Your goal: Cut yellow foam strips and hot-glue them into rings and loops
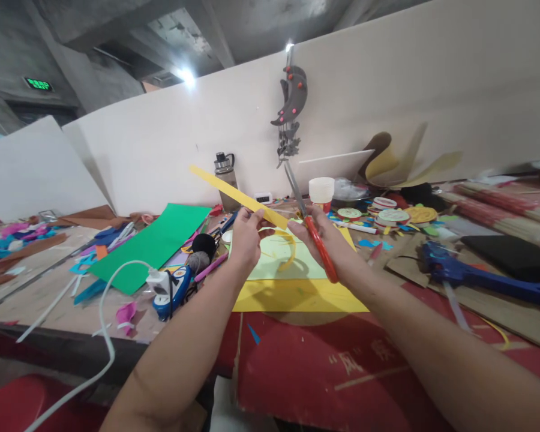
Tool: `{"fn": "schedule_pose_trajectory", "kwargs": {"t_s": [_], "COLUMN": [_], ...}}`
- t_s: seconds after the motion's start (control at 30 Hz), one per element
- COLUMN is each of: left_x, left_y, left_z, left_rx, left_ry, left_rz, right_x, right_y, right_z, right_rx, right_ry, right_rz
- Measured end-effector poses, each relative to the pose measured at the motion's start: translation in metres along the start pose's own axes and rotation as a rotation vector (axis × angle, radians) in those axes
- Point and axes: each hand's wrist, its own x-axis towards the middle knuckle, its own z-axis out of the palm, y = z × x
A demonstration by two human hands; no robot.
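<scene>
The yellow strip point(229, 192) was held in the air above the middle of the counter point(49, 288), over a yellow sheet point(297, 297) and a pale green sheet point(292, 267) that lay near the front edge. Its long axis ran on a slant: the free end pointed up and toward the left far corner, and the lower end came down between the two hands. The left hand point(245, 237) was the nearer one to the strip. It was closed on the lower part, with the thumb and fingers pinching it from both sides. The right hand point(317, 237) was just beside it, on the right, and was closed around the red handles of the scissors point(319, 246). The grey blades pointed up and a little to the left, so they crossed the line of the strip close to its lower end. I could not tell how far the blades were apart, or if they touched the paper. A thin yellow curl hung under the hands. Toward the back edge stood a bottle point(225, 174) and a white cup point(321, 189).
</scene>
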Motion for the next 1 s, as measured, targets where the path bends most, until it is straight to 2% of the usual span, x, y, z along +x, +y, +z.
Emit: {"fn": "schedule_pose_trajectory", "kwargs": {"t_s": [0.1,0.2,0.37,0.53,1.0], "left_x": [0.009,0.018,0.021,0.018,0.018], "left_y": [0.012,0.019,0.021,0.022,0.022], "left_z": [-0.011,-0.022,-0.028,-0.024,-0.024], "left_rx": [0.038,0.103,0.147,0.204,0.204], "left_ry": [0.057,0.071,0.014,-0.008,-0.019], "left_rz": [0.079,0.101,0.099,0.069,0.057], "right_x": [0.0,-0.002,-0.003,-0.003,-0.006], "right_y": [0.004,0.011,0.02,0.02,0.007], "right_z": [-0.005,-0.007,-0.005,-0.006,-0.005], "right_rx": [-0.214,-0.406,-0.52,-0.537,-0.586], "right_ry": [-0.072,-0.193,-0.329,-0.366,-0.392], "right_rz": [-0.026,-0.025,-0.037,-0.076,-0.037]}}
